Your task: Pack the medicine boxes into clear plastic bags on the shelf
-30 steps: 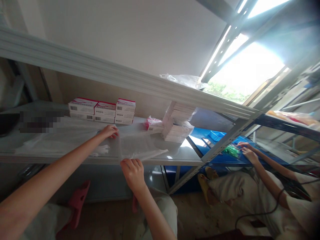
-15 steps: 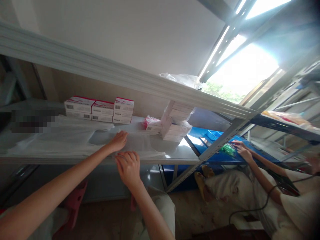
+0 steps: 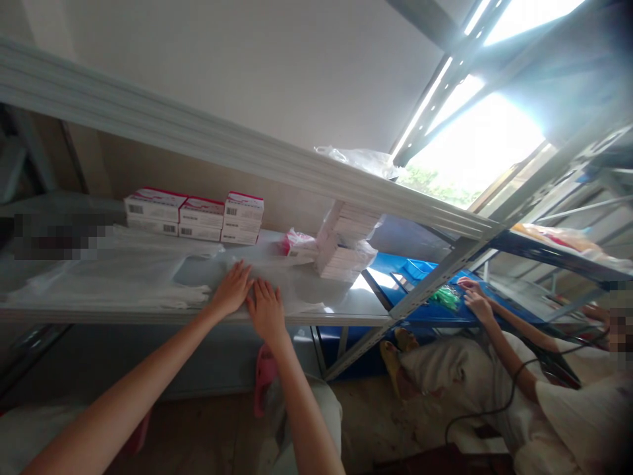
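Note:
My left hand point(image 3: 232, 289) lies with fingers stretched out on a thin, translucent plastic bag point(image 3: 291, 285) on the grey shelf. Close beside it, my right hand point(image 3: 268, 306) presses flat on the same bag, fingers spread a little. What is directly under both palms is hidden. To the left, more white plastic bags point(image 3: 133, 264) lie flat and partly overlap, with a cut-out handle opening showing the shelf.
Behind the bags stand stacked white-and-pink boxes point(image 3: 154, 206). To the right are a small pink bundle point(image 3: 298, 242) and plastic-wrapped box stacks point(image 3: 341, 260). An upper shelf beam point(image 3: 237, 148) crosses above. A co-worker's hands point(image 3: 475, 298) handle green items near a metal post point(image 3: 430, 280).
Both hands have come down onto the bag. The right hand has moved right and flattened from a curled pose; the left has moved slightly left and its fingers have straightened.

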`<action>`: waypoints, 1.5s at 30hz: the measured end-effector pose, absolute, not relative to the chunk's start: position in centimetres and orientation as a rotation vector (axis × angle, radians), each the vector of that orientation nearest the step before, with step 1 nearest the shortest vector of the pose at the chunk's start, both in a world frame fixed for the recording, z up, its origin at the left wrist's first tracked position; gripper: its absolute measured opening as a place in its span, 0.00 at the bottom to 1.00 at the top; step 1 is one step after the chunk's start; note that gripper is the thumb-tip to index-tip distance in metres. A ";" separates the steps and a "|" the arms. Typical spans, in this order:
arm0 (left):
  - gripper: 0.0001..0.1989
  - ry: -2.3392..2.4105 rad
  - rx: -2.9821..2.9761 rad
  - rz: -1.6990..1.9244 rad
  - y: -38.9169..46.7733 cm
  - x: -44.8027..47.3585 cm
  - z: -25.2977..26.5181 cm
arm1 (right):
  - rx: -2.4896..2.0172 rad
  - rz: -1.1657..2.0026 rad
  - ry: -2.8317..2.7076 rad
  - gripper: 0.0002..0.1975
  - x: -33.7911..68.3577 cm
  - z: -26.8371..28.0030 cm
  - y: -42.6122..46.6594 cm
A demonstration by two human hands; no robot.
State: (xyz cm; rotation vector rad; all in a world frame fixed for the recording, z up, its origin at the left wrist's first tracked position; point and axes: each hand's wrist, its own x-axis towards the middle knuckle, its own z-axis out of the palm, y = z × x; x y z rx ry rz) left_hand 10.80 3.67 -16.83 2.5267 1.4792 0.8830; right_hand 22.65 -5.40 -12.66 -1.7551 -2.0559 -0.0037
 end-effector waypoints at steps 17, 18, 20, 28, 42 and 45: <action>0.27 1.610 2.537 0.529 2.2 11.1 -14.5 | -2.371 -0.119 -1.658 0.28 31.4 -12.7 -8.2; 0.27 1.608 2.535 0.532 2.2 11.1 -14.4 | -2.357 -0.171 -1.629 0.28 30.7 -12.3 -8.0; 0.26 1.600 2.533 0.553 2.1 11.2 -14.4 | -2.241 -0.280 -1.620 0.29 28.8 -11.3 -7.2; 0.24 1.731 2.449 0.979 1.5 9.9 -12.1 | -1.692 -0.012 -1.938 0.27 21.9 -10.0 0.1; 0.26 1.651 2.437 0.697 5.4 12.6 -14.4 | -1.778 0.231 -2.082 0.24 24.2 -13.4 4.9; 0.27 1.718 2.472 0.633 4.9 12.4 -14.2 | -1.866 0.155 -2.062 0.23 25.5 -13.2 4.5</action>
